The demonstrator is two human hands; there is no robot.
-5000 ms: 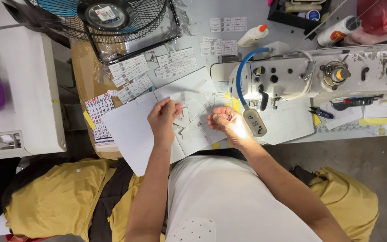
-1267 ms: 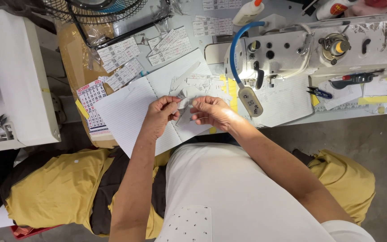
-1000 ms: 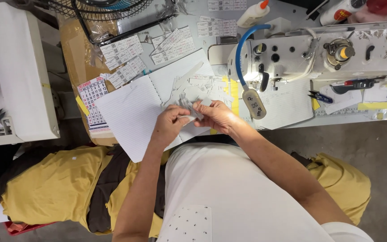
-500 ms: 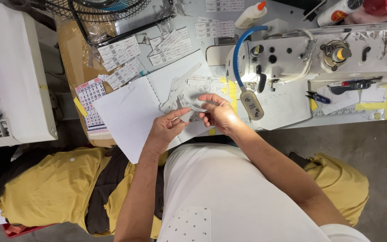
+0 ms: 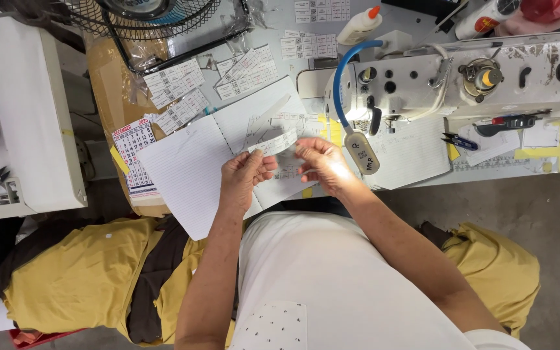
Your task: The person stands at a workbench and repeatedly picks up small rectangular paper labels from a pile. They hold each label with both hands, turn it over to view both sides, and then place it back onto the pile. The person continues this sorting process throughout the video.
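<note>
moved: left hand (image 5: 244, 178) has come up since half a second ago, pinching the paper strip (image 5: 273, 142)
head view: strip's long axis runs left-right, just above both hands, over the open notebook (image 5: 192, 172) on the counter (image 5: 422, 185)
right hand (image 5: 322, 165): fingers loosely curled, just off the strip's right end, not gripping

A narrow white paper strip (image 5: 273, 142), printed with small dark markings, is held tilted, its right end higher, pinched at its left end by the left hand (image 5: 244, 178) and met at the right by the right hand (image 5: 322, 165). It hangs above an open lined notebook (image 5: 192, 168) at the bench's front edge.
</note>
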